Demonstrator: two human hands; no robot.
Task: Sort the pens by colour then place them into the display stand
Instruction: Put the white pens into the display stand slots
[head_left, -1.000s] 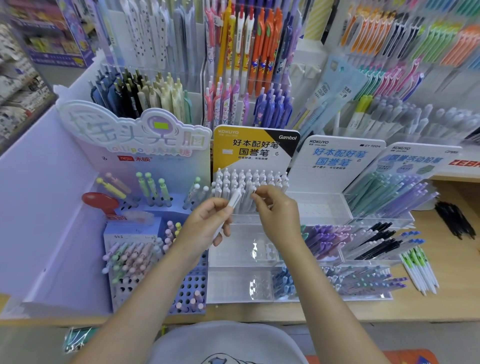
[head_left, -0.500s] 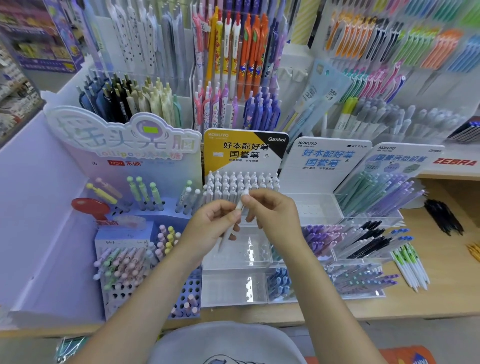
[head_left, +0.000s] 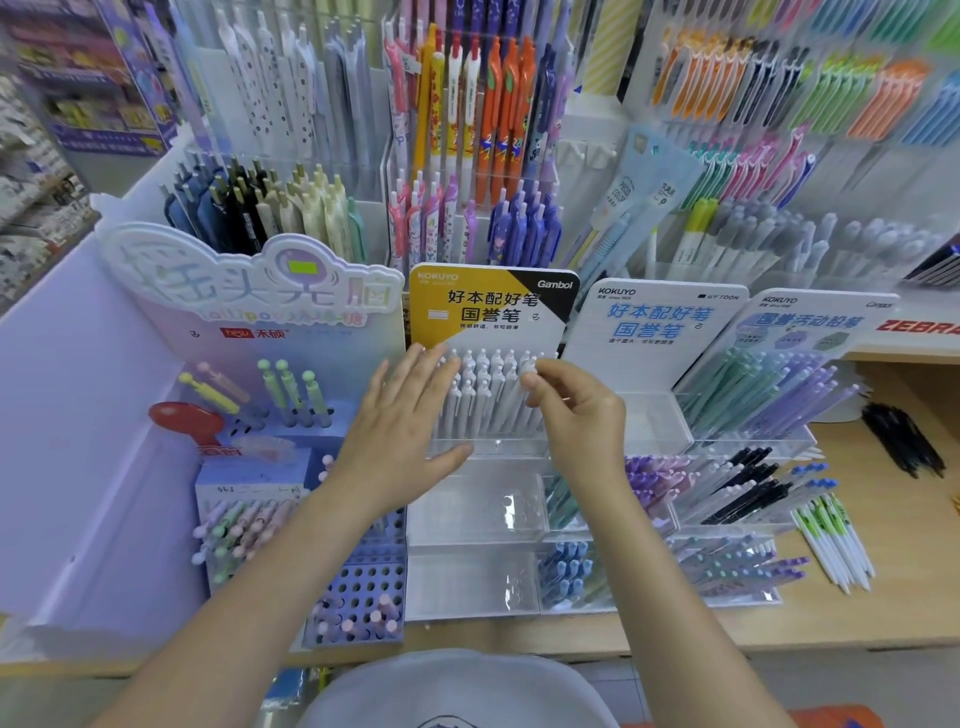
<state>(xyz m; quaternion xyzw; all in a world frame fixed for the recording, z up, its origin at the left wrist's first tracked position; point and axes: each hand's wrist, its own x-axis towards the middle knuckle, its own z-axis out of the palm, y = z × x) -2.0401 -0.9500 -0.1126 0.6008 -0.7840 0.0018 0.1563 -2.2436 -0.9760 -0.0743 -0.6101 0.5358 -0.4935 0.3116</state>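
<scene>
The right hand (head_left: 576, 410) pinches the top of one white pen (head_left: 522, 395) between thumb and forefinger; the pen stands upright at the right end of the white pens (head_left: 480, 395) in the top tier of the clear display stand (head_left: 467, 514). The left hand (head_left: 402, 426) is flat, fingers straight and spread, fingertips touching the left end of the same row. The stand sits on the wooden worktop (head_left: 883, 613). Loose white-and-green pens (head_left: 834, 540) lie near the worktop's right edge.
</scene>
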